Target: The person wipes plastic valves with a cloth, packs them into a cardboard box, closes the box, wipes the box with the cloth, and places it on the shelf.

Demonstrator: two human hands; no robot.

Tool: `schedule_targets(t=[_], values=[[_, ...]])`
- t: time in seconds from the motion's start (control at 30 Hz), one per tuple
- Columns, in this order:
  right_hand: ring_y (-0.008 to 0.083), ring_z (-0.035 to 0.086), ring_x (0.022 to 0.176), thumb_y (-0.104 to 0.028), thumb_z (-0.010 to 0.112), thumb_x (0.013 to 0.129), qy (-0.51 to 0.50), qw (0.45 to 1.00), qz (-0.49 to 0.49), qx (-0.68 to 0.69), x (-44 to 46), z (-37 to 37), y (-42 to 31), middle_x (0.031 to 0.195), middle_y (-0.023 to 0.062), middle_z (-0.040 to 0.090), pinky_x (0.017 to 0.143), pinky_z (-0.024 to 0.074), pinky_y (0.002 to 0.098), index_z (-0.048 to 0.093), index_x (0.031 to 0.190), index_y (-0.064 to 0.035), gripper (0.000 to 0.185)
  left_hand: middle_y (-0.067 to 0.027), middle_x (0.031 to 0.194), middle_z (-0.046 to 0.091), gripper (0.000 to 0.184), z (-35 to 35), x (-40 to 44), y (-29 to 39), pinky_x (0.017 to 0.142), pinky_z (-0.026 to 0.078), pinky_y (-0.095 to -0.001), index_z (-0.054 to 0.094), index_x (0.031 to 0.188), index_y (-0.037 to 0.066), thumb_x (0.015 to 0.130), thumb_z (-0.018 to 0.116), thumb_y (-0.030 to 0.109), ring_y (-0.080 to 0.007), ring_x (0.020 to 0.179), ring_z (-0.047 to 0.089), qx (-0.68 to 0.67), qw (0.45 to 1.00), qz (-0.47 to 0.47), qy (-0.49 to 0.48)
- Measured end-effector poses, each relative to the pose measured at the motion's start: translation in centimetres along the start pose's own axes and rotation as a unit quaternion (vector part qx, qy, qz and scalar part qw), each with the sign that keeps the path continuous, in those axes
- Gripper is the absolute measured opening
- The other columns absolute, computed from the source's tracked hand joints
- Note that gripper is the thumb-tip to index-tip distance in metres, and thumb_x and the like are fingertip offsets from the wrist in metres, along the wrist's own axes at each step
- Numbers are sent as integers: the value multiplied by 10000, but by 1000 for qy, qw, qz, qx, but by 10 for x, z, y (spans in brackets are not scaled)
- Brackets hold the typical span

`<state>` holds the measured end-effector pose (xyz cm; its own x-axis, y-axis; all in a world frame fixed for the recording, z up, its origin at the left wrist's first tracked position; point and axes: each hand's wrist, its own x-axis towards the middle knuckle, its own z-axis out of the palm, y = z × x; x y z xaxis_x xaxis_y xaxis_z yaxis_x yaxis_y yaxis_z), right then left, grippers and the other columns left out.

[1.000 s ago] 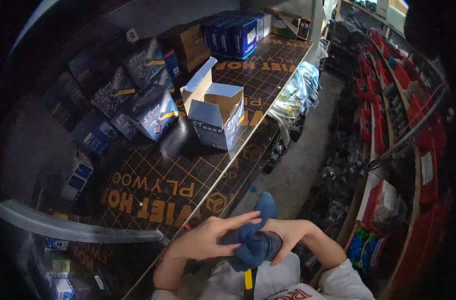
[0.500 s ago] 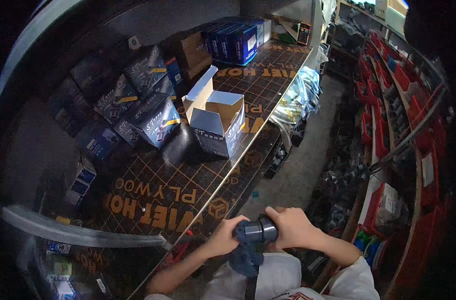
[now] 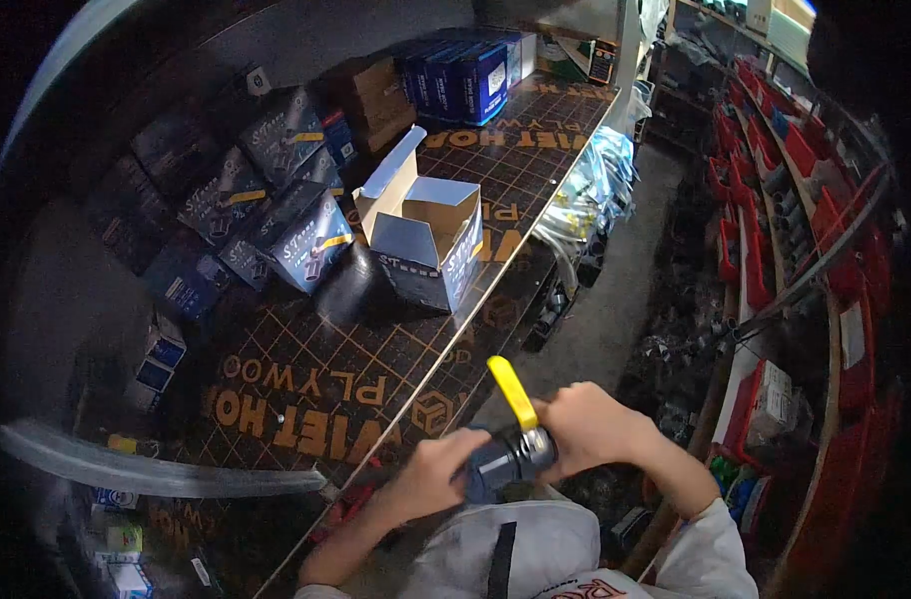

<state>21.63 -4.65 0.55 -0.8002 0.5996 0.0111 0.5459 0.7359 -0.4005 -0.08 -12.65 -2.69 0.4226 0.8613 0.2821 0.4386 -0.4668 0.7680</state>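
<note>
Close to my body I hold a dark ball valve with a yellow lever handle that points up and away from me. My left hand is closed round its left end, where a dark blue cloth partly shows under the fingers. On the other end, my right hand grips the valve, its fingertips partly hidden behind it. Beyond my hands, on the shelf, stands an open cardboard box with its flaps up.
The plywood shelf runs along my left, its edge beside my left forearm. Dark printed boxes are stacked on it, with blue boxes farther back. Red bins line the rack on my right. Plastic-wrapped items hang at the shelf's edge.
The valve has turned in my hands, so its yellow lever now shows on top. My left hand has moved slightly left and down, and the cloth no longer hangs below the valve.
</note>
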Motion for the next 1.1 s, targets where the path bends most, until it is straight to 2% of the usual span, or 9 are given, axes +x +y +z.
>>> schedule_targets(t=[0.13, 0.27, 0.33, 0.53, 0.6, 0.67, 0.7, 0.9, 1.1], values=[[337, 608, 811, -379, 825, 470, -369, 887, -73, 267, -2, 45, 28, 845, 199, 619, 662, 471, 357, 557, 872, 46, 644, -189, 929, 568, 406, -4, -3, 30, 724, 503, -382, 493, 1061, -63, 667, 579, -26, -342, 859, 606, 140, 973, 115, -146], [360, 593, 780, -315, 821, 449, -58, 902, -67, 423, -31, 83, 17, 866, 202, 615, 660, 473, 419, 566, 994, -16, 672, -188, 909, 567, 386, 3, -12, 3, 728, 500, -396, 488, 1070, -51, 692, 565, -36, -334, 855, 612, 48, 993, 20, -105], [359, 586, 780, -241, 789, 475, 14, 980, 27, 197, -30, 65, 0, 824, 201, 595, 671, 473, 429, 546, 1060, -3, 676, -183, 919, 578, 391, 4, -12, -5, 740, 499, -372, 496, 1068, -34, 687, 584, -44, -324, 863, 621, 35, 994, -30, -95], [321, 559, 793, -212, 735, 449, 262, 962, -56, -49, -32, 53, -10, 908, 140, 553, 669, 466, 408, 570, 1061, -66, 651, -109, 999, 608, 395, 19, -15, -7, 797, 466, -299, 494, 1079, -21, 705, 618, -50, -190, 938, 603, -216, 964, -156, 17], [311, 551, 803, -220, 736, 439, 320, 936, -96, -108, -26, 51, -3, 935, 126, 546, 683, 466, 397, 579, 1048, -69, 647, -77, 1077, 585, 350, 40, -30, -20, 850, 452, -303, 508, 1112, 5, 771, 576, -33, -168, 1004, 561, -344, 910, -220, 66], [275, 564, 740, -212, 706, 428, 325, 935, -100, -96, -20, 45, 3, 867, 123, 554, 624, 459, 363, 598, 990, -42, 597, -86, 1141, 559, 349, 40, -28, -14, 900, 444, -327, 505, 1179, 38, 833, 514, -10, -195, 1063, 539, -532, 669, -500, 143], [281, 576, 761, -183, 732, 452, 287, 956, -40, -38, -20, 37, -3, 879, 125, 571, 666, 474, 348, 585, 1003, -30, 591, -96, 1185, 543, 361, 37, -43, -24, 935, 435, -359, 485, 1235, 57, 875, 489, 49, -215, 1100, 524, -616, 653, -418, 139], [203, 580, 855, -158, 789, 533, 128, 906, 115, 387, -20, 51, -13, 914, 94, 598, 785, 456, 298, 539, 1034, -10, 580, -210, 1097, 576, 416, -22, -33, 19, 898, 467, -392, 487, 1176, -83, 838, 599, 133, -268, 1001, 588, -383, 890, -14, 246], [108, 544, 867, -146, 799, 567, -22, 767, 129, 628, -12, 47, -29, 925, 48, 589, 789, 443, 251, 514, 1101, 29, 630, -264, 1167, 522, 297, -36, -23, 44, 838, 500, -406, 552, 1100, -4, 918, 474, 217, -306, 1060, 561, -267, 875, -77, 396]])
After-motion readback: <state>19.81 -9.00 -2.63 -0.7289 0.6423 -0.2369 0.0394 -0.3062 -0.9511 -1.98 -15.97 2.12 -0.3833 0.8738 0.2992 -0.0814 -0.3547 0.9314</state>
